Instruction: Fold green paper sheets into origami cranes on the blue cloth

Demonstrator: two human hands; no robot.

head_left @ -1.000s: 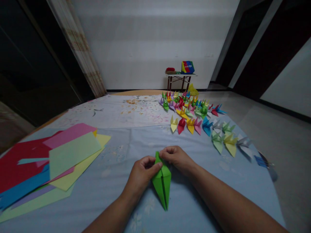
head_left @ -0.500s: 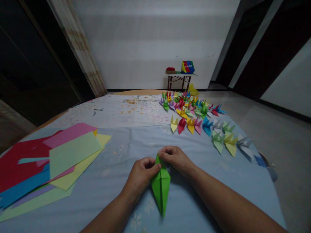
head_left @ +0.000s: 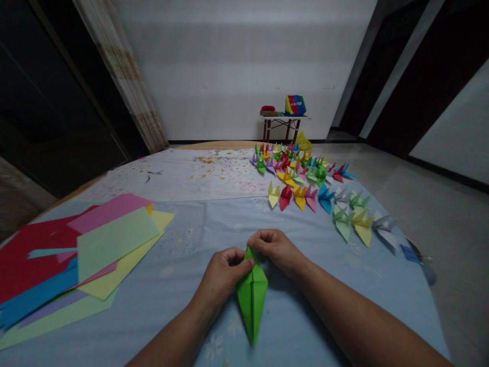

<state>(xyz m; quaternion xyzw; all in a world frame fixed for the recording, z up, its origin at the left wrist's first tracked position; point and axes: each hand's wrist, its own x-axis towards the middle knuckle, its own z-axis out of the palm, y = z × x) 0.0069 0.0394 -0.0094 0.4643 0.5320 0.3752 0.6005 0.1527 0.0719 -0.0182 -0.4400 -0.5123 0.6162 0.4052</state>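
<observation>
A bright green folded paper (head_left: 252, 300), long and diamond-shaped with a slit down its lower half, is held at its upper end, its lower point towards me. My left hand (head_left: 226, 272) grips its upper left side, thumb lying across the front and fingers curled behind. At the top tip, my right hand (head_left: 275, 251) pinches the paper between thumb and forefinger. Both hands are closed on the same piece, close to the light blue tablecloth (head_left: 183, 316). The fingers behind the paper are hidden.
Loose coloured sheets and strips (head_left: 118, 244) lie piled at the left. Several finished paper cranes (head_left: 298, 168) crowd the table's back right, with a nearer row (head_left: 353, 219) along the right edge. A small folding table (head_left: 286, 118) stands by the far wall.
The paper's lower point has swung slightly left and towards me. Its top tip sits a little lower, and both hands keep their hold almost unmoved.
</observation>
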